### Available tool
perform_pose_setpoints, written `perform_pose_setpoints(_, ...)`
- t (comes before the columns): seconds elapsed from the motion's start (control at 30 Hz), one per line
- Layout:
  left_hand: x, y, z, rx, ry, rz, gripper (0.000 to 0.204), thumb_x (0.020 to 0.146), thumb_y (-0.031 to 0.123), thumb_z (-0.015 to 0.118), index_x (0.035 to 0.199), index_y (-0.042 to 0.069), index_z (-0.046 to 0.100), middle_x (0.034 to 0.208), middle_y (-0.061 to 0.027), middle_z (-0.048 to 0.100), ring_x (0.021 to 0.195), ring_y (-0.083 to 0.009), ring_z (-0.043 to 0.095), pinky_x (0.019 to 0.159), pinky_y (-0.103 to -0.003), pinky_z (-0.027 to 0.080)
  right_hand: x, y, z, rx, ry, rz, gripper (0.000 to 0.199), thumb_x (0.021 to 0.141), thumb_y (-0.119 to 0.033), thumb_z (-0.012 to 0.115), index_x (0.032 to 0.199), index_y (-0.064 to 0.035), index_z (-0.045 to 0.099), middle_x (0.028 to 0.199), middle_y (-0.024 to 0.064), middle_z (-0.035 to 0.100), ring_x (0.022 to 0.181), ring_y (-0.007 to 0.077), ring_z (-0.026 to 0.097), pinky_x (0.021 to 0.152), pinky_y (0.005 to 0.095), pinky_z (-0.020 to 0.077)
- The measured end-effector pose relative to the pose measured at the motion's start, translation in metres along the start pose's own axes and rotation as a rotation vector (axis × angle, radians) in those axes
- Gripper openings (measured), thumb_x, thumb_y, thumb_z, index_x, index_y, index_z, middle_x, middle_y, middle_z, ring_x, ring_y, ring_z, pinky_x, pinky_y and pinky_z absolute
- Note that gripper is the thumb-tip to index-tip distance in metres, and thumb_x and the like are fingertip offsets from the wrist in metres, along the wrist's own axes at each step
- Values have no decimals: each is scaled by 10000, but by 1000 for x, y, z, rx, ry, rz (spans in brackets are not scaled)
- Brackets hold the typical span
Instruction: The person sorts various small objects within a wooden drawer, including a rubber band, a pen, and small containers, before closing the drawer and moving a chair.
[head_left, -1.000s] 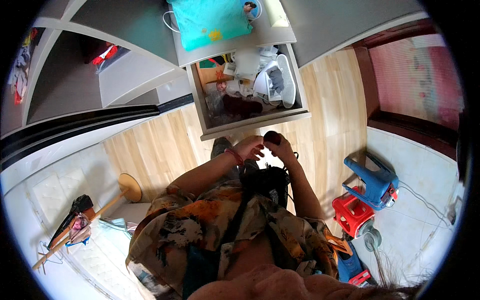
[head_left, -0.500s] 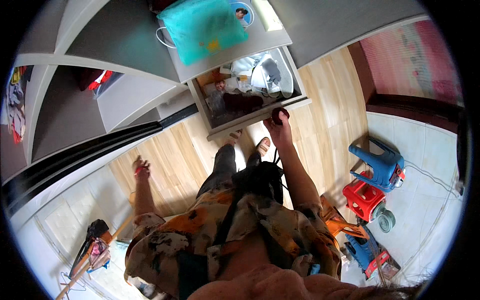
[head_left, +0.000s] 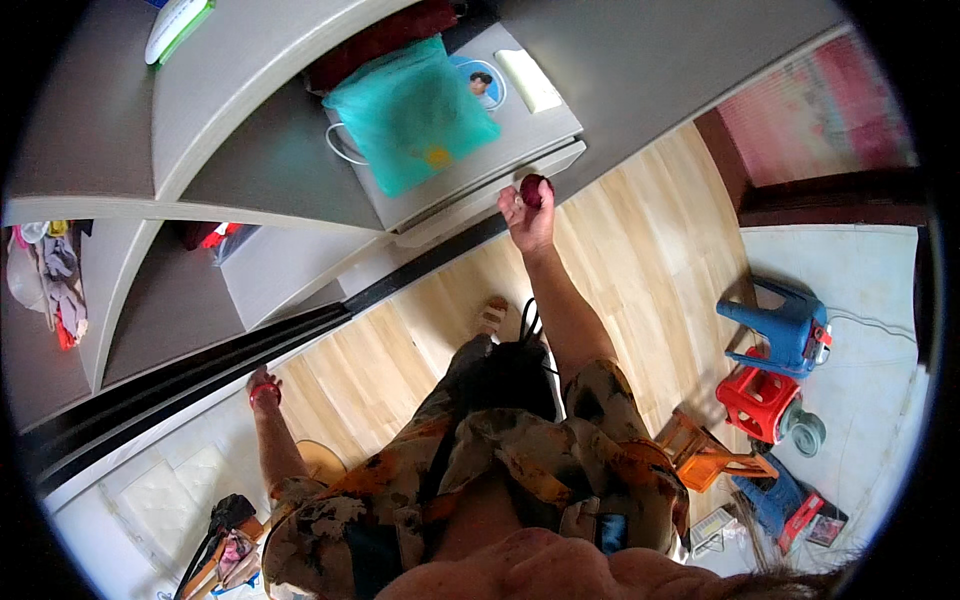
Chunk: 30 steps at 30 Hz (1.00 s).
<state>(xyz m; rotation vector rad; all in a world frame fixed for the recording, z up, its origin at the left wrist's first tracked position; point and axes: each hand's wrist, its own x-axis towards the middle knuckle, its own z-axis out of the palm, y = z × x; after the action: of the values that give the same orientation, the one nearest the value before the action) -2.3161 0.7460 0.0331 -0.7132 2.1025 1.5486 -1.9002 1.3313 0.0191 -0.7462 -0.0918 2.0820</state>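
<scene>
My right hand [head_left: 527, 215] is raised in front of me, fingers closed around a small dark red round object [head_left: 535, 188]. It is held right against the front edge of a grey drawer [head_left: 480, 195], which sits pushed in under the cabinet top [head_left: 545, 125]. A teal bag [head_left: 410, 110], a round picture disc [head_left: 480, 82] and a flat white item [head_left: 528, 80] lie on that top. My left hand [head_left: 262, 385] hangs at my side over the wooden floor [head_left: 400, 330], a red band at its wrist; its fingers point away and are hard to make out.
Grey shelves [head_left: 150, 290] run along the left, with clothes [head_left: 50, 280] in one bay. On the floor to my right stand a blue plastic stool [head_left: 785, 325], a red toy [head_left: 760, 400] and a small orange chair [head_left: 705, 455]. A bag [head_left: 225, 530] lies at lower left.
The drawer, open with clothes showing a second ago, is now pushed in. My right hand followed it forward with the red object. My left arm dropped to my side.
</scene>
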Motion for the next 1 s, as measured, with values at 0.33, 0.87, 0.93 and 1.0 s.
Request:
perform_pose_setpoints(0.33,-1,52,-9,-66,123,130,371,754,221,640,1089,91,548,1136,-52,533,1099,-223,452,813,-442,426,31,3,18,-24,96,-37,507,715,-530,651,940,-90,540,877,97,600,852,263,599,742,394,501)
perform_pose_setpoints(0.87,-93,-113,225,915,-842,184,229,798,115,580,1007,23,565,973,-88,608,946,-199,550,820,-356,426,-168,-100,-137,-273,512,-101,485,703,-539,658,982,-158,548,895,17,589,822,156,568,749,360,444)
perform_pose_setpoints(0.93,-117,-132,257,1058,-1030,122,230,801,120,582,1007,19,567,970,-90,609,939,-198,553,814,-355,430,-207,-110,-164,-314,579,-87,489,710,-543,650,982,-149,553,902,21,600,809,157,576,729,340,434)
perform_pose_setpoints(1.0,-136,-151,292,1162,-1192,96,232,803,125,584,1007,16,568,967,-91,611,932,-197,556,809,-355,433,-249,-112,-180,-323,656,-95,471,704,-544,649,946,-151,554,853,6,581,785,165,563,711,343,430)
